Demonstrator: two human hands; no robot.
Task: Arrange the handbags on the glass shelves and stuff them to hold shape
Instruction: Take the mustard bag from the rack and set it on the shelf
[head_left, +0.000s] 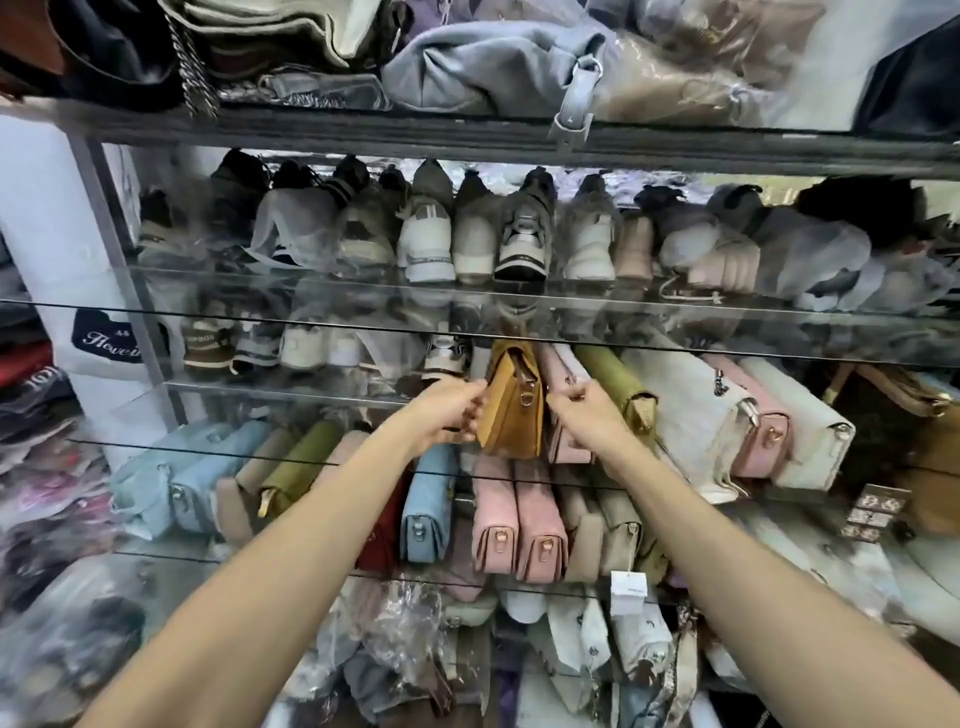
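Glass shelves (779, 340) — several tiers, running above, at and below hand level. Tiers above the hands hold rows of shoes (426, 234), not bags; topmost tier, well above, holds slumped grey and beige bags.

Row of bags at hand level: to the right of the right hand, olive, white, pink and cream bags (691, 415) stand on end, packed side against side. To the left of the left hand the shelf shows shoes further back and bare glass nearer the front.

Row just below the forearms: blue, beige, olive, red and pink bags (514, 525), upright and close together; judged already arranged.

Lowest tier, beneath the wrists and elbows: bags in plastic wrap (395, 634), loose and heaped; judged not yet arranged.

Mustard bag (511, 410) — between the two hands, upright, narrow end outward, at the left end of the hand-level row and touching a pink bag on its right.

Left hand (449, 410): fingers curled against the mustard bag's left side. Right hand (582, 410): fingers pinched at the bag's right edge; whether on this bag or the pink one cannot be told.

Stuffing: none visible. Judgement — placing about half done, this bag being seated.
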